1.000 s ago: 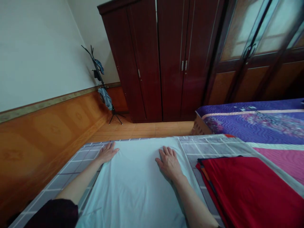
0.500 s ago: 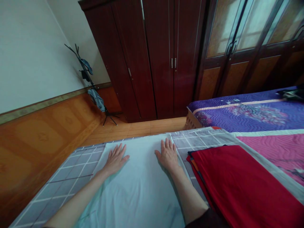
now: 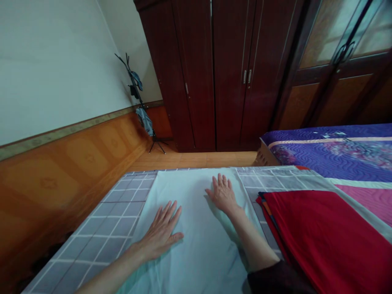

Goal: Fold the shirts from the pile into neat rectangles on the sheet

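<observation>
A pale blue-white cloth [image 3: 191,192] lies spread flat over a grey checked bedsheet [image 3: 113,232]. My left hand [image 3: 161,232] presses palm-down on the cloth near its left edge, fingers spread. Further forward, my right hand [image 3: 223,195] rests flat on the same cloth, near its right edge. Neither hand grips anything. A folded red cloth [image 3: 321,232] lies on the grey sheet, to the right of my right forearm and apart from it.
A purple quilted bedspread [image 3: 324,153] and a pink one [image 3: 367,204] lie to the right. A dark red wardrobe [image 3: 211,73] stands ahead, and a black coat stand [image 3: 137,94] stands in the corner. A wood-panelled wall [image 3: 61,183] runs along the left.
My left hand has slid back toward me and rightward over the cloth. My right hand has shifted slightly forward. The view has also swung a little.
</observation>
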A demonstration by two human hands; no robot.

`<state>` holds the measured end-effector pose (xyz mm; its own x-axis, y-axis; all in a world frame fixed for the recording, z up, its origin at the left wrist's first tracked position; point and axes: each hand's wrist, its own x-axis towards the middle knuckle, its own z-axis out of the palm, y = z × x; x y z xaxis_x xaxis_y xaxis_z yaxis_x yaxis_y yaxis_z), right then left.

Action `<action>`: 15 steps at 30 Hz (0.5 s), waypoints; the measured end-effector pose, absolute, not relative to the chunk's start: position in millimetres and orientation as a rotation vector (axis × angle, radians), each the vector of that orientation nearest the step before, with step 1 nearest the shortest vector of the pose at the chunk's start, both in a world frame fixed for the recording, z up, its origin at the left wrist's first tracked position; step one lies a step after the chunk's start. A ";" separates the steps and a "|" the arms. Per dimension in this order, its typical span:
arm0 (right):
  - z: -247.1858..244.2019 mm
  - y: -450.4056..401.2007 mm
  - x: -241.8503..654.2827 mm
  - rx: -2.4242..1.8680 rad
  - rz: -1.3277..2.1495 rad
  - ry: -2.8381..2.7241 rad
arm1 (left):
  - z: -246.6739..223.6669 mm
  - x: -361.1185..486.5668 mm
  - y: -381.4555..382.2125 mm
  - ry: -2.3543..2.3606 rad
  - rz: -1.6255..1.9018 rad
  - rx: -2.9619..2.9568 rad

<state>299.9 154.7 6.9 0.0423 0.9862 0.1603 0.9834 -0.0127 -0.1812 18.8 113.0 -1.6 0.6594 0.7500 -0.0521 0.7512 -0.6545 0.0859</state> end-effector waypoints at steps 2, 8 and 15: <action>13.4 138.4 264.5 -1.885 0.065 -2.214 | -0.8 13.7 100.7 1.322 0.023 2.767; 3.2 100.5 215.3 -1.601 0.215 -2.533 | -15.5 -17.4 104.6 1.638 -0.035 2.572; -4.6 103.3 307.2 -2.201 -0.004 -2.114 | -11.5 -29.0 124.6 1.776 0.042 2.464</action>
